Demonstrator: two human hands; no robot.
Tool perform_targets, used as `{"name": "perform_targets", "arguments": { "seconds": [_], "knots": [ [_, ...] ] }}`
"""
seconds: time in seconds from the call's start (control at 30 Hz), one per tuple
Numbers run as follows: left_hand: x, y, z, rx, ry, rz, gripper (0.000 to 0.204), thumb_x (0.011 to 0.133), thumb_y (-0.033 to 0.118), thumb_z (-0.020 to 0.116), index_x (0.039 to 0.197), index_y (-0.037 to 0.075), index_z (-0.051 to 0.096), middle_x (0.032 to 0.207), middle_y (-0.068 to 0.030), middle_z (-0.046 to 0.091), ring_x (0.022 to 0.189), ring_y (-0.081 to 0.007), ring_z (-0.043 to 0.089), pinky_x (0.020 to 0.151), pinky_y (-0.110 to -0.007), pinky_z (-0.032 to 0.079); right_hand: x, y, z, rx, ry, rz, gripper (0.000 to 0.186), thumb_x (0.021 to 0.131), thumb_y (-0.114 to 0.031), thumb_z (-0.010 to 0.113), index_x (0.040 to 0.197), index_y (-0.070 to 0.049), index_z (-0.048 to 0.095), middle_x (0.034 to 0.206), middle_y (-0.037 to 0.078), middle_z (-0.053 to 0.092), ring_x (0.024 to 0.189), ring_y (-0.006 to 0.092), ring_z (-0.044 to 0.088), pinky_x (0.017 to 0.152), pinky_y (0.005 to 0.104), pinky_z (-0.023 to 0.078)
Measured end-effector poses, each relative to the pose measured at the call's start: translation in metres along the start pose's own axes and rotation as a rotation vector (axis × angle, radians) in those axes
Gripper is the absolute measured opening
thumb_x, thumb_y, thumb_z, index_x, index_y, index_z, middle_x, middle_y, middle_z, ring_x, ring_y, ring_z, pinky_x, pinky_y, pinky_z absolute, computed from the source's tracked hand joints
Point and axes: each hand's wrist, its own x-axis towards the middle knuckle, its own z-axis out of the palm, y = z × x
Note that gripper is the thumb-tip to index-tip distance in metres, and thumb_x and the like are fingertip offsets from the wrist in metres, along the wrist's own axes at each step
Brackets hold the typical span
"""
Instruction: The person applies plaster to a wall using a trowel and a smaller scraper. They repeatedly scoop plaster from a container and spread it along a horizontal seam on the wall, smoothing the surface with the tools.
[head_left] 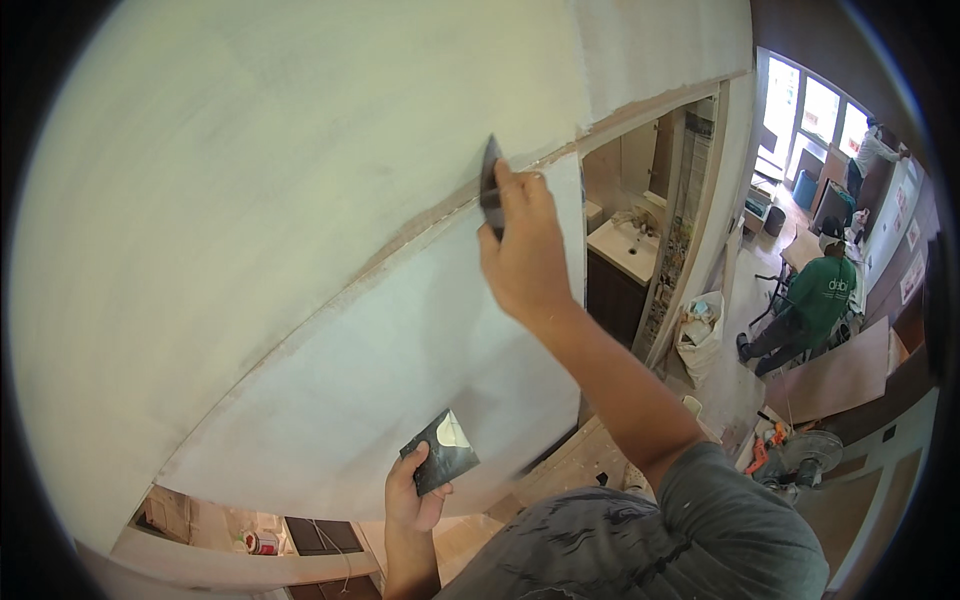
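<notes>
My right hand (528, 240) is closed round a dark, flat putty knife (490, 185), seen nearly edge-on. The blade lies against the pale wall (400, 110), just at the brownish seam (420, 222) that runs across it. Lower down, my left hand (415, 485) grips a dark square plate (440, 455) by its edge. A dab of cream-coloured putty (451, 432) sits on the plate's upper corner. The plate is held away from the wall's lower white panel (380, 350).
Right of the panel, a doorway shows a white sink (625, 248). A white sack (700, 330) stands on the floor beyond. A person in a green shirt (818, 300) bends near boards, another person (872, 150) works farther back. A fan (810, 455) stands at lower right.
</notes>
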Motion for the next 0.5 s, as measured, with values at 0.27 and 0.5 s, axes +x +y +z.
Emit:
{"name": "perform_targets", "arguments": {
  "seconds": [0.27, 0.5],
  "knots": [
    [-0.003, 0.005, 0.014, 0.003, 0.120, 0.057, 0.024, 0.099, 0.015, 0.063, 0.115, -0.003, 0.064, 0.091, -0.0112, 0.076, 0.066, -0.0203, 0.075, 0.049, -0.030, 0.063, -0.034, -0.058, 0.025, 0.151, -0.141, -0.062, 0.089, 0.078, 0.004, 0.076, 0.154, 0.008, 0.032, 0.132, 0.023, 0.046, 0.121, 0.0418, 0.047, 0.106, 0.0464, 0.043],
    [-0.007, 0.009, -0.006, -0.084, 0.225, 0.119, 0.018, 0.100, 0.013, 0.062, 0.109, -0.002, 0.066, 0.087, -0.0120, 0.076, 0.062, -0.0193, 0.075, 0.045, -0.025, 0.063, -0.062, -0.091, 0.048, 0.130, -0.236, -0.222, 0.073, 0.079, 0.003, 0.064, 0.146, 0.017, 0.037, 0.135, 0.026, 0.046, 0.121, 0.0410, 0.047, 0.097, 0.0388, 0.057]
  ]
}}
